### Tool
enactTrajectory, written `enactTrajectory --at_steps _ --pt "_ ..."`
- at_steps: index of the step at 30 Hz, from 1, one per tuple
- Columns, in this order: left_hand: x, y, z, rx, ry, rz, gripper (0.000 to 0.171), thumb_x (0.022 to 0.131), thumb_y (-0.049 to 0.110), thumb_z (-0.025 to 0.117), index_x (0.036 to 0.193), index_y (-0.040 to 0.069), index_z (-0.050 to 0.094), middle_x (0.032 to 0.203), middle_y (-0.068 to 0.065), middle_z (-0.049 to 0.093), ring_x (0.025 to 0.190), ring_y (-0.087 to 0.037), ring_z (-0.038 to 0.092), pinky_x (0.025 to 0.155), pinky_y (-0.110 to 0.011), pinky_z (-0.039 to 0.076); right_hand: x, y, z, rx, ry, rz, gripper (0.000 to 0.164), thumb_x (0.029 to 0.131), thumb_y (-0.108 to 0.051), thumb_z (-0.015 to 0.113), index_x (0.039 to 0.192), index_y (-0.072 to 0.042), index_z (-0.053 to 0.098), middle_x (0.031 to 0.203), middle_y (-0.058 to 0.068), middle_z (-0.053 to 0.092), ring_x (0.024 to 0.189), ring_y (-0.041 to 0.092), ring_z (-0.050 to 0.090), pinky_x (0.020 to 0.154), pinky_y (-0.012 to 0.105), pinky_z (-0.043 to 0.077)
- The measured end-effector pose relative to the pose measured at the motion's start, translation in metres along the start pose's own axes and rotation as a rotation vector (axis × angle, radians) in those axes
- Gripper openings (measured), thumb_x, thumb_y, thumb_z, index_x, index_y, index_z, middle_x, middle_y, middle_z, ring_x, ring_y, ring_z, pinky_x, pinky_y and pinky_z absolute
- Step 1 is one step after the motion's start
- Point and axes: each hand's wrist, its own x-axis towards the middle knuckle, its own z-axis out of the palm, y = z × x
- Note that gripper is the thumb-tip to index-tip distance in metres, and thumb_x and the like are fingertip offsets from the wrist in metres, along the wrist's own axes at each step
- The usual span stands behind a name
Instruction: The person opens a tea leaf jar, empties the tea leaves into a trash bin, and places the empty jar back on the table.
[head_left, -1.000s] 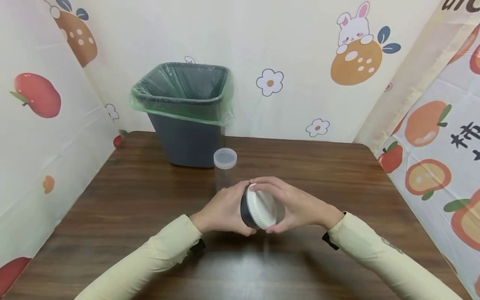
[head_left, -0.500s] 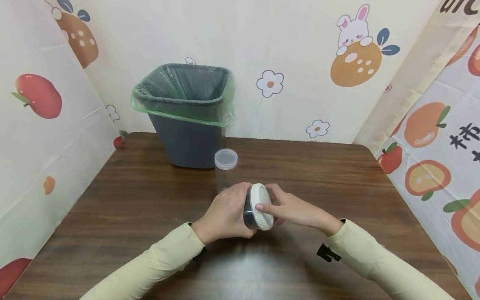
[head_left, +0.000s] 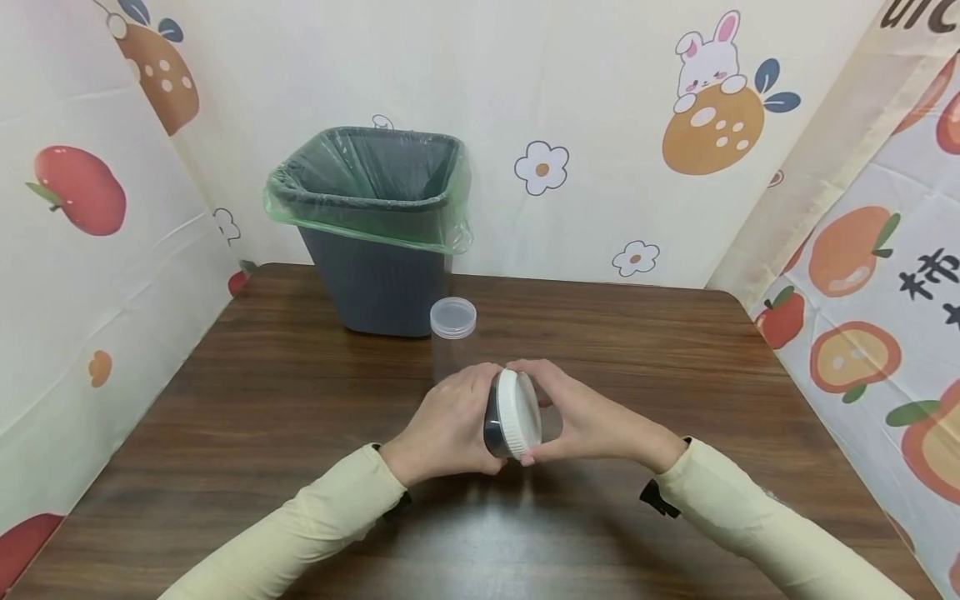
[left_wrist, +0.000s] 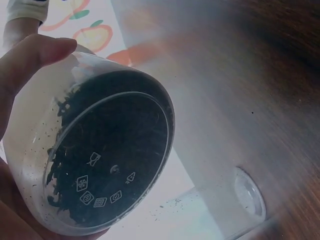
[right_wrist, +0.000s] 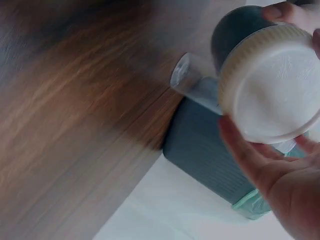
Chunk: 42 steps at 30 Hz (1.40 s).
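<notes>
A clear jar (head_left: pixel 492 427) with a white ribbed screw lid (head_left: pixel 521 414) is held tilted above the table, its lid facing right. Dark loose bits lie inside, seen through the jar's base (left_wrist: pixel 115 150) in the left wrist view. My left hand (head_left: pixel 450 427) grips the jar's body. Around the lid's rim, my right hand (head_left: pixel 592 417) has its thumb low and fingers high; the right wrist view shows fingertips against the lid (right_wrist: pixel 277 97). Just behind the left hand stands an upright clear container (head_left: pixel 453 343) with a translucent lid.
A dark waste bin (head_left: pixel 375 275) with a green liner (head_left: pixel 360 225) stands at the table's back left, close to the clear container. The brown wooden table (head_left: pixel 637 350) is bordered by printed cloth walls (head_left: pixel 585 100) at the back and both sides.
My right hand has shifted its hold on the lid: half a second ago its thumb lay across the lid's face, and now thumb and fingers span the rim. The left hand stays nearly still.
</notes>
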Motion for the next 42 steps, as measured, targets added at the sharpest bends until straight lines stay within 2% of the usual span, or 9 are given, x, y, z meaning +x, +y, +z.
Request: enactTrajectory --at_steps 6,9,13,19,23,28,32,38,42 --pt "0.0 0.0 -0.003 0.018 -0.014 -0.006 0.098 0.045 0.039 0.087 0.124 0.002 0.044 0.108 -0.006 0.057 0.103 -0.018 0.055 0.093 -0.033 0.045 -0.001 0.005 0.0 -0.312 0.02 -0.26 0.095 0.063 -0.022 0.09 0.138 -0.011 0.032 0.146 0.011 0.029 0.128 0.023 0.041 0.098 0.035 0.042" --pt "0.0 0.001 -0.005 -0.014 -0.034 -0.039 0.1 0.045 0.039 0.088 0.126 0.001 0.044 0.113 -0.007 0.057 0.104 -0.018 0.055 0.091 -0.033 0.046 -0.001 0.005 -0.001 -0.327 0.009 -0.299 0.099 0.062 -0.02 0.09 0.138 -0.009 0.028 0.151 0.014 0.021 0.132 0.028 0.037 0.1 0.038 0.04" --pt "0.0 0.003 -0.007 -0.068 -0.055 -0.073 0.1 0.045 0.039 0.088 0.127 0.001 0.044 0.115 -0.006 0.056 0.103 -0.018 0.056 0.088 -0.033 0.048 -0.002 -0.002 -0.004 -0.084 0.022 -0.051 0.112 0.064 -0.03 0.088 0.146 -0.01 0.014 0.153 0.015 0.016 0.137 0.036 0.027 0.104 0.052 0.032" --pt "0.0 0.003 -0.006 0.0 -0.038 -0.034 0.098 0.044 0.038 0.089 0.123 0.0 0.046 0.111 -0.007 0.057 0.105 -0.019 0.055 0.09 -0.034 0.046 0.002 -0.017 -0.008 0.158 -0.009 0.469 0.085 0.093 -0.054 0.051 0.15 -0.008 0.009 0.147 0.022 0.031 0.131 0.036 0.038 0.101 0.053 0.034" --pt "0.0 0.004 -0.004 0.015 -0.03 -0.008 0.095 0.044 0.038 0.088 0.121 0.002 0.046 0.106 -0.005 0.057 0.1 -0.017 0.055 0.087 -0.034 0.048 0.004 -0.02 -0.005 0.2 -0.105 0.541 0.083 0.093 -0.053 0.052 0.148 -0.004 0.014 0.133 0.02 0.046 0.107 0.028 0.056 0.083 0.046 0.049" --pt "-0.001 0.005 -0.004 -0.017 -0.051 -0.02 0.096 0.046 0.039 0.087 0.123 0.002 0.046 0.108 -0.005 0.057 0.102 -0.016 0.055 0.087 -0.032 0.048 0.001 -0.019 -0.004 0.13 -0.088 0.369 0.081 0.086 -0.044 0.068 0.143 -0.007 0.024 0.121 0.009 0.049 0.095 0.019 0.057 0.078 0.038 0.051" --pt "-0.001 0.003 -0.005 -0.05 -0.089 -0.047 0.098 0.047 0.04 0.087 0.126 0.002 0.044 0.113 -0.005 0.057 0.105 -0.016 0.054 0.09 -0.032 0.047 -0.001 -0.014 -0.004 -0.084 -0.066 0.11 0.089 0.074 -0.039 0.08 0.141 -0.01 0.028 0.129 0.001 0.042 0.107 0.014 0.051 0.086 0.035 0.049" --pt "-0.002 0.001 -0.006 -0.089 -0.138 -0.091 0.103 0.05 0.045 0.088 0.132 0.002 0.041 0.119 -0.006 0.055 0.103 -0.016 0.054 0.089 -0.034 0.048 -0.001 -0.003 -0.001 -0.459 0.005 -0.298 0.09 0.057 -0.024 0.09 0.129 -0.01 0.038 0.142 0.011 0.036 0.124 0.023 0.043 0.098 0.043 0.04" --pt "-0.004 0.002 -0.005 -0.093 -0.141 -0.102 0.101 0.05 0.044 0.088 0.13 0.002 0.042 0.116 -0.006 0.056 0.101 -0.016 0.055 0.087 -0.034 0.049 -0.004 0.002 0.0 -0.345 -0.008 -0.256 0.103 0.059 -0.032 0.091 0.138 -0.01 0.028 0.148 0.011 0.027 0.132 0.026 0.035 0.103 0.045 0.035"
